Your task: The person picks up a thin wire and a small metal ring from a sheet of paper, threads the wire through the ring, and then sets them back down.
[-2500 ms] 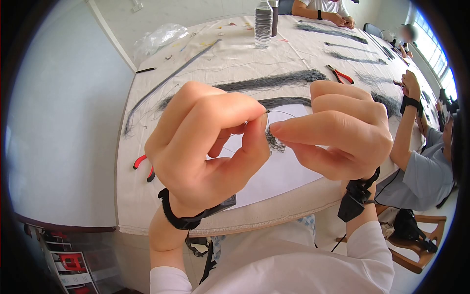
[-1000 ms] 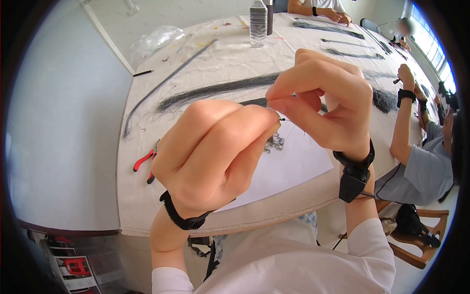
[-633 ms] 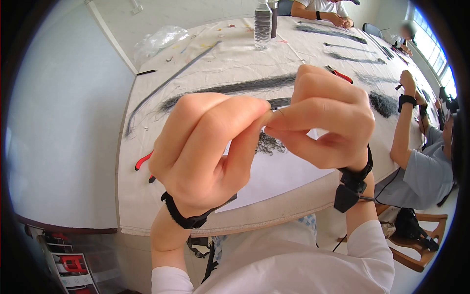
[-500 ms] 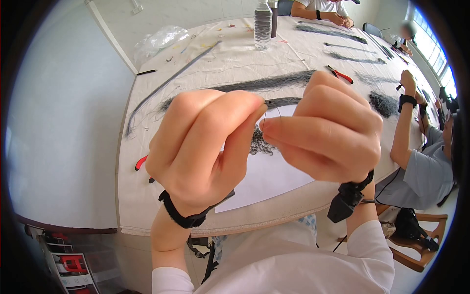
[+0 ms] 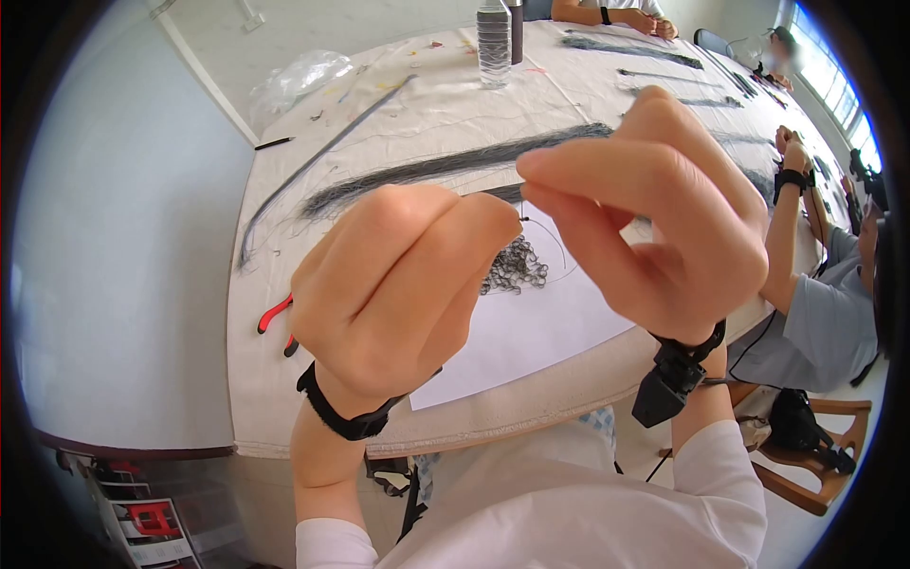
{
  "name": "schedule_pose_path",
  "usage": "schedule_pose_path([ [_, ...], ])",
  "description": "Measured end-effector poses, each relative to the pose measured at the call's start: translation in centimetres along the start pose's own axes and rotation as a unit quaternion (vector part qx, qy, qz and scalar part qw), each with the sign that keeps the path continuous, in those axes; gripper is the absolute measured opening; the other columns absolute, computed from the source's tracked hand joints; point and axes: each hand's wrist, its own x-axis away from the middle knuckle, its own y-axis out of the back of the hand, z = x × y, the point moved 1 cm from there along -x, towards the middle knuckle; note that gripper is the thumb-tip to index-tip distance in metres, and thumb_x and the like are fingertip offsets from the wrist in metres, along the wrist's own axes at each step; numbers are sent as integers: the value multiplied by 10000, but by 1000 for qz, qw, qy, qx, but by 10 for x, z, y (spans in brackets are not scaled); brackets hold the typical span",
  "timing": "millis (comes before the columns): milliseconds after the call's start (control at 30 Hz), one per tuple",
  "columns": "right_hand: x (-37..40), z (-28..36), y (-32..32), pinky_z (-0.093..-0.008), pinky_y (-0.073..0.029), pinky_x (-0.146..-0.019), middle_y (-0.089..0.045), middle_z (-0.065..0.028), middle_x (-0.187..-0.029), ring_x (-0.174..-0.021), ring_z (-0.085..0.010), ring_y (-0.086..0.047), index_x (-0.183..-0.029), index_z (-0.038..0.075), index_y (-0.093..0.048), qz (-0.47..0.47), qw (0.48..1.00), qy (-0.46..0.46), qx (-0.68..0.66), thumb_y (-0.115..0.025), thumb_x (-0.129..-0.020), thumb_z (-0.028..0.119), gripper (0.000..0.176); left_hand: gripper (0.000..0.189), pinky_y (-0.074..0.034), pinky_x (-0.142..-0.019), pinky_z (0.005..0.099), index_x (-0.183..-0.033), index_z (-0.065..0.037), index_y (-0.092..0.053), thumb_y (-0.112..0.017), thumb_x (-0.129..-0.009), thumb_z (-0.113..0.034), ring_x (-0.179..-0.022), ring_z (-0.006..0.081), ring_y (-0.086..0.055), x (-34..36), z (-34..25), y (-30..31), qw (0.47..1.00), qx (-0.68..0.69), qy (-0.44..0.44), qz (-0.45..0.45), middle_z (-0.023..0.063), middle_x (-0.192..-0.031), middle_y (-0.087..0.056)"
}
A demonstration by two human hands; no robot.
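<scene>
My left hand (image 5: 398, 275) is closed in a pinch on a thin dark wire (image 5: 561, 248), which has a small dark knot-like spot at the fingertips and curves away in a loose arc. Above and to the right, my right hand (image 5: 673, 209) pinches thumb and forefinger together; a fine strand seems to run from its fingertips down to the left hand's pinch. Under the hands lies a pile of small curled wire pieces (image 5: 517, 266) on a white sheet of paper (image 5: 521, 346). Part of the paper is hidden by my hands.
A long bundle of grey wire strands (image 5: 427, 175) lies behind my hands, with a thinner bundle (image 5: 332, 152) at the left. Red-handled pliers (image 5: 275, 313) lie beside my left hand. A water bottle (image 5: 494, 47) stands farther back. A co-worker's arm (image 5: 782, 237) is at the right.
My right hand has risen, its fingertips now above the left hand's. The wire's free arc swings out to the right, and the curled pieces show more. My left hand has barely moved.
</scene>
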Motion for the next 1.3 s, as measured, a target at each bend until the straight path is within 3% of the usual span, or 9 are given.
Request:
schedule_pose_path([
  [100,-1,1,-5,-208,-230,-456,-565,-2,-643,-497,-49,-409,-853,24,-701,-3,990,-138,-29,-753,-638,-93,250,180,-326,-426,199,-820,-21,-685,-726,-694,102,-530,83,-462,-1,-1,-1,1000,22,-1,4,50,-764,-612],
  [400,5,-6,-17,-212,-258,-444,-556,4,-641,-493,-54,-416,-799,31,-672,44,959,-212,-184,-687,-668,-73,167,103,-339,-473,189,-855,-2,-646,-706,-782,40,-626,105,-499,-2,-2,1,997,69,20,-27,58,-803,-597],
  [667,6,6,-20,-230,-280,-442,-523,-17,-609,-488,-93,-423,-763,4,-674,37,964,-152,-216,-710,-565,-105,229,99,-340,-473,190,-883,-4,-653,-687,-804,44,-657,111,-513,-1,2,3,997,29,2,-75,55,-806,-601],
  [767,5,11,-24,-245,-261,-437,-505,-13,-603,-494,-132,-411,-786,-4,-680,-24,988,-59,-140,-726,-517,-103,290,106,-324,-458,196,-870,-16,-667,-684,-794,56,-634,97,-500,-2,0,5,997,5,15,-71,47,-801,-608],
  [867,6,17,-25,-245,-254,-436,-505,-12,-604,-501,-135,-412,-797,-4,-681,-65,995,-27,-68,-731,-501,-102,316,122,-307,-447,201,-843,-31,-676,-686,-774,70,-599,83,-480,-2,1,5,998,-23,21,-54,38,-793,-613],
  [1000,5,10,-16,-232,-270,-453,-525,-20,-617,-515,-135,-418,-811,-10,-678,-44,999,8,-16,-743,-507,-106,325,153,-305,-443,200,-833,-36,-679,-687,-746,89,-558,84,-465,-2,3,3,999,-15,12,-37,38,-783,-613],
  [1133,0,7,-12,-225,-274,-462,-535,-24,-622,-521,-120,-419,-820,-7,-675,-58,998,-25,-10,-735,-566,-125,287,175,-324,-442,205,-827,-33,-676,-710,-716,98,-555,91,-479,-2,5,0,1000,14,-3,-16,43,-763,-608],
  [1300,2,1,-13,-210,-256,-464,-584,-24,-678,-524,-70,-416,-848,-4,-673,-18,989,-138,-42,-708,-686,-111,198,171,-334,-442,208,-812,-19,-670,-731,-700,95,-569,101,-493,-2,8,-2,999,24,-27,-11,55,-751,-602],
])
